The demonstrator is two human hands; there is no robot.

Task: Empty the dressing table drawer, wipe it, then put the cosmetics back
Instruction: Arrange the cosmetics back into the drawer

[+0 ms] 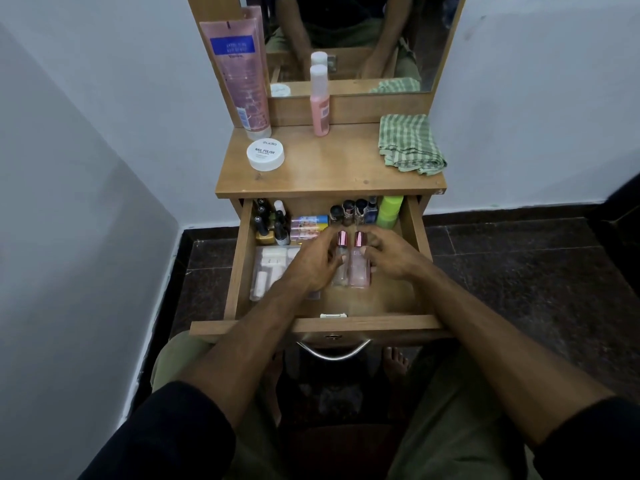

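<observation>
The wooden drawer (239, 265) is pulled out and full of cosmetics. My left hand (311, 263) grips a clear bottle with a pink metallic cap (342, 239). My right hand (389, 258) grips a second, pinkish bottle with the same kind of cap (358, 239). The two bottles lie side by side in the middle of the drawer. Nail polish bottles (268, 225) stand at the back left, dark small bottles (353, 210) and a green container (389, 211) at the back right. A clear pouch of white items (266, 271) lies at the left, partly under my left hand.
On the dressing table top (329, 168) stand a tall pink tube (242, 74), a pink bottle (319, 105) and a white nail polish remover jar (265, 154). A folded green checked cloth (408, 143) lies at the right. A mirror (363, 36) rises behind. White walls flank the table.
</observation>
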